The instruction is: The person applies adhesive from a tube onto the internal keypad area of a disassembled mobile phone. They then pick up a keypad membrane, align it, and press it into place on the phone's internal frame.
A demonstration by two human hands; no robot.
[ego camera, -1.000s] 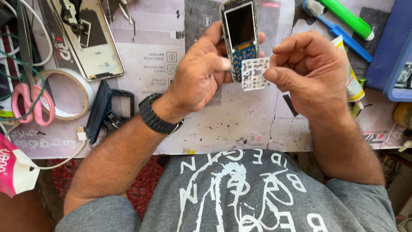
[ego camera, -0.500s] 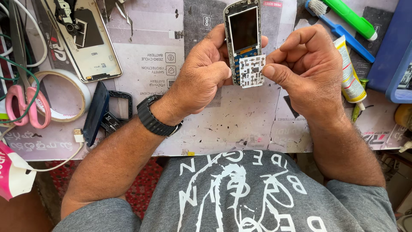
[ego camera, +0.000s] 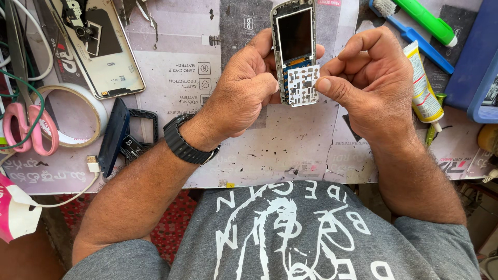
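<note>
My left hand [ego camera: 248,91] grips a small opened keypad phone [ego camera: 294,36] by its lower half, its dark screen facing up and blue circuit board showing. My right hand [ego camera: 371,78] pinches a white keypad membrane sheet [ego camera: 303,85] between thumb and forefinger, holding it over the phone's keypad area. A black watch [ego camera: 182,142] sits on my left wrist. Both hands hover above a paper-covered workbench [ego camera: 259,150].
A smartphone back shell [ego camera: 101,44] lies at upper left, beside a tape roll [ego camera: 67,116], pink scissors [ego camera: 26,129] and black phone frames [ego camera: 127,135]. A glue tube [ego camera: 423,88], blue brush [ego camera: 410,33], green tool [ego camera: 428,21] and blue tray [ego camera: 477,62] lie right.
The white membrane sheet has shifted left and now lies squarely over the phone's keypad area. Both hands stay in about the same place.
</note>
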